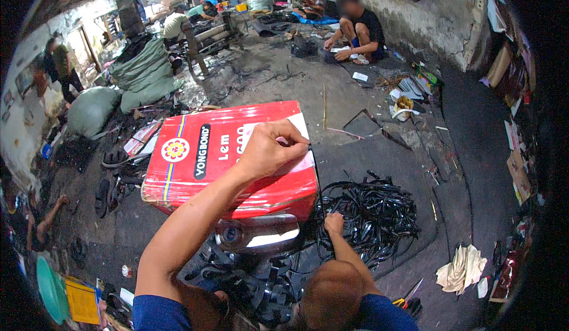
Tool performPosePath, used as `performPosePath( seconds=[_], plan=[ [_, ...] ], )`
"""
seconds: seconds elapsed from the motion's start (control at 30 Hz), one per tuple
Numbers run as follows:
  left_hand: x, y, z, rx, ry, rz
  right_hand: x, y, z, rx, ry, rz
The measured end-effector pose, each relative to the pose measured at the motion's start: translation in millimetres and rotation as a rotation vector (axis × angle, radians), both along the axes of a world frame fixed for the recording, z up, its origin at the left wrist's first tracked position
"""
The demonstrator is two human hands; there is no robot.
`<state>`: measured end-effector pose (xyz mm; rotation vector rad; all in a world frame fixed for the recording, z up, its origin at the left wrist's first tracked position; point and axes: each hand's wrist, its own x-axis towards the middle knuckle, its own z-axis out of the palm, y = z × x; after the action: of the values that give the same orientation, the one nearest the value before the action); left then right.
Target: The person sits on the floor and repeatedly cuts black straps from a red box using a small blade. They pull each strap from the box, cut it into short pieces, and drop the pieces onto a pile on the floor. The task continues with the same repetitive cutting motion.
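A red cardboard box [178, 177] stands before me, its large printed side facing up. My left hand [275, 150] is over the box's right part, thumb and fingertips pinched on the upper end of a thin black strip [317, 177]. The strip runs down along the box's right edge towards my right hand [334, 223]. That hand is closed lower down, beside a tangled heap of glossy black strips [379, 212]; the strip seems to pass into it, though its fingers are partly hidden. Beneath the box's near edge shows a silvery, shiny object [267, 236].
Black straps [272, 289] lie near my legs. Scissors with orange handles [401, 302] and a crumpled beige cloth [462, 270] are at the lower right. A teal basin [52, 289] stands lower left. Large green sacks [95, 111] and a squatting person [358, 31] are farther off.
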<state>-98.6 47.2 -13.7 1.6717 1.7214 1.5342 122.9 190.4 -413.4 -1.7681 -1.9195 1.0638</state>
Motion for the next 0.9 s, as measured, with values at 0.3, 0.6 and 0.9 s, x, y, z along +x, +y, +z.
performPosePath(
  seconds=[0.3,0.6,0.9],
  plan=[
    [-2.6,-2.7,3.0,0.101,0.155,-0.049,12.1,17.1,-35.3,0.199,-0.233,0.247],
    [-7.4,-2.4,2.4,0.267,0.429,-0.077,37.9,27.6,-1.5,0.232,-0.238,0.064],
    [-13.4,-6.2,-6.6,0.271,0.434,-0.101,70.0,32.0,-15.8,0.375,-0.376,0.261]
  ],
)
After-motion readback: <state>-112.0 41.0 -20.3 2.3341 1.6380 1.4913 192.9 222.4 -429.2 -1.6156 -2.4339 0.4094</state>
